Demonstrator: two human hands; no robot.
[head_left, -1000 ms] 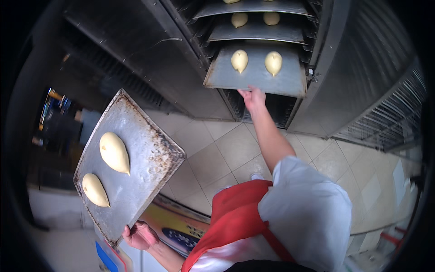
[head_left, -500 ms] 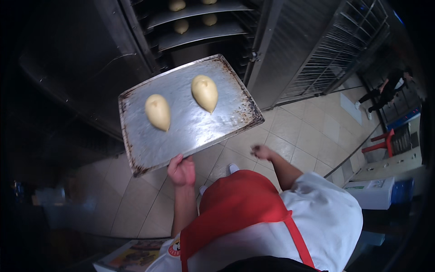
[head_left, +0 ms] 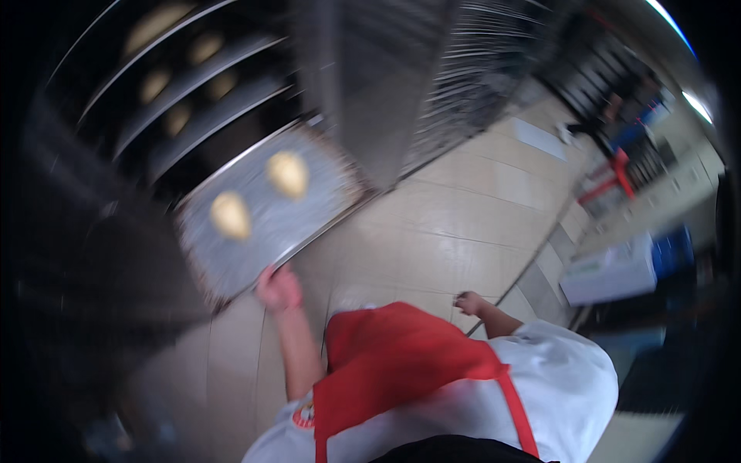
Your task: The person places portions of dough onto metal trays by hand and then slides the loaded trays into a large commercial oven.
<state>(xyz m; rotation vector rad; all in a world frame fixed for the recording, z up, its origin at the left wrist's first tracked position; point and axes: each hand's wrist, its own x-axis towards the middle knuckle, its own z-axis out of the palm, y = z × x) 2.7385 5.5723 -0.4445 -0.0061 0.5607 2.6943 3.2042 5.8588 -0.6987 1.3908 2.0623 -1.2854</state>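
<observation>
My left hand (head_left: 279,288) is closed on the near edge of a metal baking tray (head_left: 282,224), which has brown, stained corners. Two pale yellow, teardrop-shaped dough pieces lie apart on it: the left dough piece (head_left: 231,215) and the right dough piece (head_left: 288,174). The tray's far edge is at the opening of a tall metal cabinet, below its loaded shelves. Low at my right side, away from the tray, my right hand (head_left: 467,303) has its fingers curled. Whatever it may hold is too small and blurred to make out.
Inside the cabinet, stacked trays (head_left: 208,73) carry more dough pieces. A wire rack (head_left: 475,69) stands right of it. Farther right are a person (head_left: 610,116) in dark clothes, a red stool (head_left: 617,176) and a white box-shaped unit (head_left: 610,270) with a blue end.
The tray with both dough pieces has moved left and closer to the cabinet opening, still in my left hand. My right hand sits lower and farther right. The view has turned and blurred.
</observation>
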